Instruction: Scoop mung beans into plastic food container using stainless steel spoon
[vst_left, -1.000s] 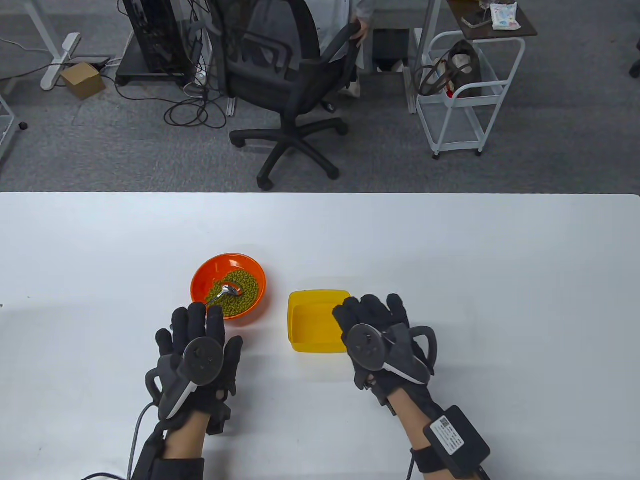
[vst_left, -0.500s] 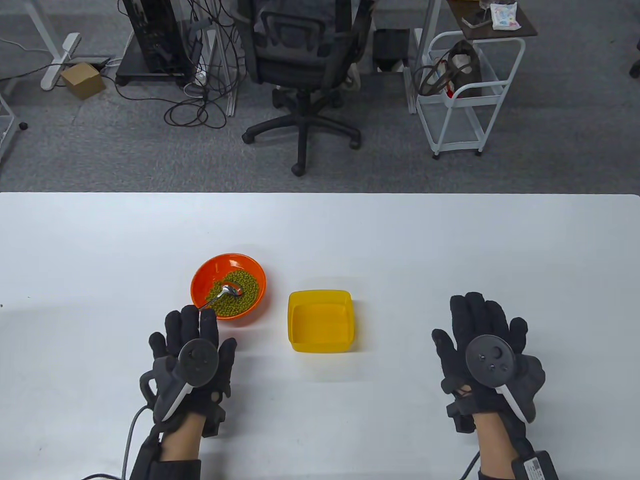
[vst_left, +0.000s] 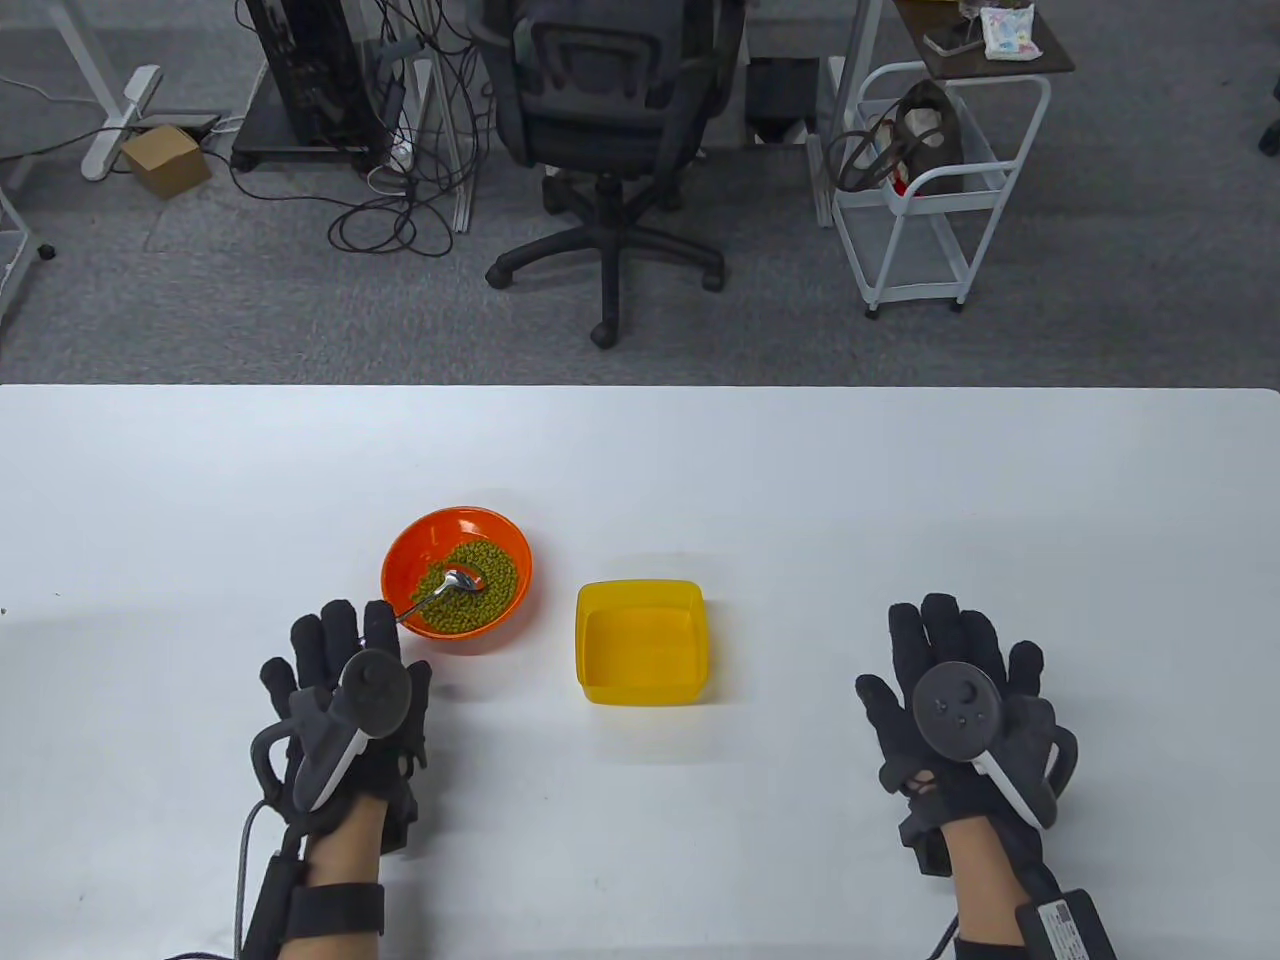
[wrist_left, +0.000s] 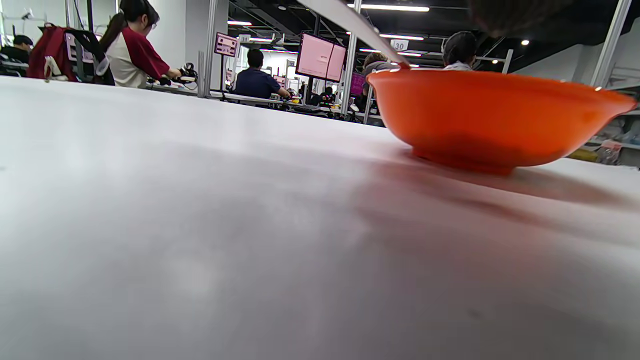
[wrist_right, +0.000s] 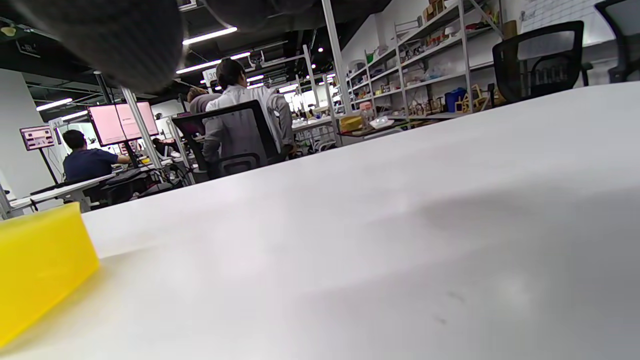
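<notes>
Spoon (vst_left: 440, 592) sits bowl-end in the beans (vst_left: 470, 588) of the orange bowl (vst_left: 455, 525), handle slanting toward the worktop's near-left corner, right at the left hand (vst_left: 345, 690) fingertips, grip spread, holding nothing; right hand (vst_left: 960, 700) well apart, flat, empty.

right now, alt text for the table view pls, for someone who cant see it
An orange bowl of mung beans with a spoon sits left of an empty yellow container on a white table. Left hand near spoon handle; right hand lies flat, apart.
</notes>
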